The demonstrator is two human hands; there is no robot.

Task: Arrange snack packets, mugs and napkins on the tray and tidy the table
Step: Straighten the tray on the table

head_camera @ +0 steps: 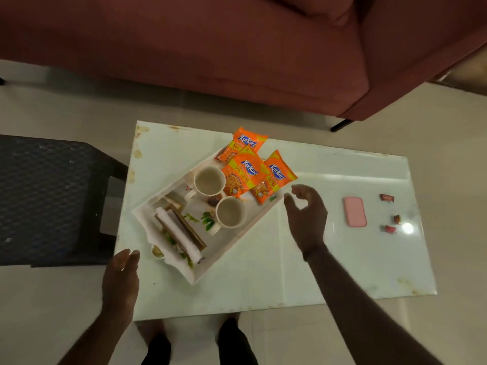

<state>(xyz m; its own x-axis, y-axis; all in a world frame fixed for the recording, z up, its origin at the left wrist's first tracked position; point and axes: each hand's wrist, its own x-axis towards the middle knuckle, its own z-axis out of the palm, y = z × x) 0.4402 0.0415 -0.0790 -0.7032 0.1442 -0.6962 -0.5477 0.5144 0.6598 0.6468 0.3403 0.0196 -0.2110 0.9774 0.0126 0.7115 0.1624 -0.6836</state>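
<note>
A white tray (234, 248) lies at an angle on the white table (329, 259). On it stand two cream mugs (209, 181) (230, 212) and a wooden napkin holder with white napkins (180, 231). Three orange snack packets (246, 171) overlap at the tray's far end. My right hand (307, 217) hovers open just right of the tray's right edge, holding nothing. At the table's near left corner my left hand (122, 275) is open too, a little short of the tray's near left end.
A pink phone (355, 212) and three small wrapped candies (386, 198) (397, 218) (389, 229) lie on the table's right side. A dark mesh stool (50, 196) stands left of the table. A maroon sofa (210, 48) runs behind it.
</note>
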